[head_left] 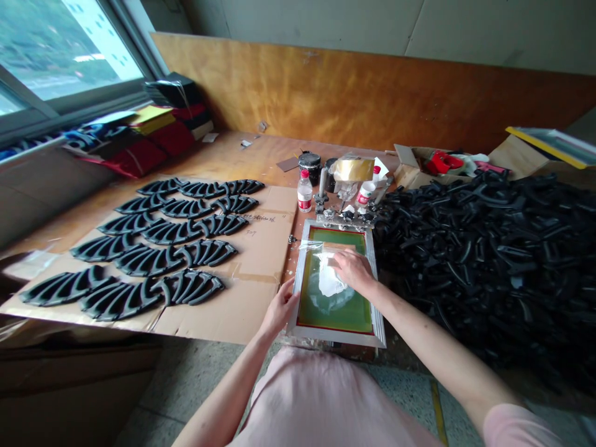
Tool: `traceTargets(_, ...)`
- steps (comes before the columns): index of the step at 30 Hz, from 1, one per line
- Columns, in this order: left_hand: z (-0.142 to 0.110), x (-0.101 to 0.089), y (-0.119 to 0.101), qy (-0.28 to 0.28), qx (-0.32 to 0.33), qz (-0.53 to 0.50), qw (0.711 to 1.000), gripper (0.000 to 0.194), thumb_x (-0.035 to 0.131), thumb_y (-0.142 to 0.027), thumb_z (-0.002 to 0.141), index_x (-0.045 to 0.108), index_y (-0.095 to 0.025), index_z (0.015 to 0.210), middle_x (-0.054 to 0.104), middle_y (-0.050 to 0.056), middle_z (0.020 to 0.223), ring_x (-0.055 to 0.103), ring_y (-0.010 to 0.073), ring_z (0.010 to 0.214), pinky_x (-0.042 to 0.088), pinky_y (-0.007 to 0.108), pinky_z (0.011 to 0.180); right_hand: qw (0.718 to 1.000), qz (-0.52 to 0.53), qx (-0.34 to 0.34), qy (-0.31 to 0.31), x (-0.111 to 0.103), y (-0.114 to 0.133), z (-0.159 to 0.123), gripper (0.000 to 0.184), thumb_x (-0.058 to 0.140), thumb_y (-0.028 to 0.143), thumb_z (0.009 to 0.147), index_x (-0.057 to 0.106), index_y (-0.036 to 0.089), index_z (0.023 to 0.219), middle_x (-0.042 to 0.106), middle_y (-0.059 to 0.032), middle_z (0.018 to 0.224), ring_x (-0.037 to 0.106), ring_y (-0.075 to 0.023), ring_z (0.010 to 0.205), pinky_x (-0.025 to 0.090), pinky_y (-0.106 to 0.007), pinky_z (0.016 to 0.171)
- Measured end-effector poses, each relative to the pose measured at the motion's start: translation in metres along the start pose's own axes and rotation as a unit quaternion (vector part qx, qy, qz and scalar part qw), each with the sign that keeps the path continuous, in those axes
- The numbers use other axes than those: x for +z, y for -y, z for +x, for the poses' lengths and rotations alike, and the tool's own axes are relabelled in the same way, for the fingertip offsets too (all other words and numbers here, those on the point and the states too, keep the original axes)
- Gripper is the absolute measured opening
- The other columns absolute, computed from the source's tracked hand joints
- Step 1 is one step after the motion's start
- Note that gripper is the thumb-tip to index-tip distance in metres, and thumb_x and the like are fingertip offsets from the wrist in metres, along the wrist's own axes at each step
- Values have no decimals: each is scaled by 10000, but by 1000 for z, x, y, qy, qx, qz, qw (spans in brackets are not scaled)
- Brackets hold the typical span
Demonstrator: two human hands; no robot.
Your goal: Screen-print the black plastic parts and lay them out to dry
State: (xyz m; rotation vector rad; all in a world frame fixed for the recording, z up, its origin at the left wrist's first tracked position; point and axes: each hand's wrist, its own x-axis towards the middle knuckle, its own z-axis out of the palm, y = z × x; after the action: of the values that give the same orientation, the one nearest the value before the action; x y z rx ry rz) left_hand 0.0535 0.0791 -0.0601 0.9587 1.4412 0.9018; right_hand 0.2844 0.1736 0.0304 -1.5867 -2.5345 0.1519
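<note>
A silk-screen frame (378, 323) with a metal rim and green mesh lies in front of me. White ink (331, 282) is smeared over the middle of the mesh. My right hand (352, 268) is closed above the mesh on what appears to be a squeegee (339, 247), with a light brown strip showing past the fingers. Its lower edge is hidden by the hand and the ink. At the frame's left rim, my left hand (282, 305) has its fingers bent against the metal edge. A hinge clamp (347, 217) holds the frame's far end.
Rows of black fan-shaped plastic parts (153, 261) lie on cardboard (261, 261) to the left. A large heap of black parts (465, 261) fills the right. Behind the clamp stand a bottle (305, 194), a black tub (310, 166) and a tape roll (354, 169).
</note>
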Motion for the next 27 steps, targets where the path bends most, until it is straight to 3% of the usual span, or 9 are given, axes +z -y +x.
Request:
traceTargets(4,-2,1,-2,-8,-13,-13,1000,667,684,-490,764,548,-210,1354,695,21,775,656,193,746,502,272,663,997,-10,-69,24,10,3,-30,180,498,81,868,652,170,892,665,-86,864,575,-233,906,443,-305,693)
traceTargets(9,-1,2,-1,-14,-6,-8,1000,673,683,-499,763,550,-197,1349,704,33,807,657,197,758,506,277,665,973,23,-215,84,-10,-6,-55,175,516,91,872,654,194,838,667,-44,835,561,-193,853,402,-270,634)
traceTargets(12,-1,2,1,-12,3,-6,1000,684,672,-515,769,542,-193,1358,705,36,809,655,193,752,503,274,658,977,39,-191,81,-17,-9,-44,103,602,128,841,653,212,809,674,-18,813,568,-188,844,387,-262,619)
traceTargets(15,0,1,1,-5,4,-9,1000,713,662,-532,774,520,-176,1375,700,38,812,658,191,752,500,269,653,989,12,-150,1,-4,-4,-40,134,567,108,866,668,196,860,679,-43,853,567,-206,881,403,-281,648)
traceTargets(18,0,1,0,5,0,-10,1000,741,655,-549,777,494,-161,1388,697,38,814,665,192,758,498,264,650,982,-18,-183,-40,13,2,-58,216,489,85,901,677,169,965,682,-78,922,568,-215,872,430,-303,668)
traceTargets(21,-1,1,-2,6,-1,-2,1000,735,643,-556,785,489,-164,1387,696,38,816,665,190,759,495,263,647,976,4,-220,-8,13,1,-70,164,537,123,894,678,177,956,680,-69,891,580,-214,864,450,-302,664)
traceTargets(24,-5,0,-12,5,-4,-8,1000,742,653,-562,768,507,-162,1374,690,32,786,654,186,717,488,260,618,985,48,-164,-3,-3,-2,-47,100,628,225,885,684,207,965,683,-44,873,603,-205,875,473,-292,700)
traceTargets(27,-15,-2,-34,15,-13,-35,999,805,696,-554,729,470,-194,1412,678,7,745,637,174,659,472,248,580,996,57,-56,-46,-26,-9,-5,382,685,319,862,622,256,1233,690,-48,1012,621,-217,925,489,-309,770)
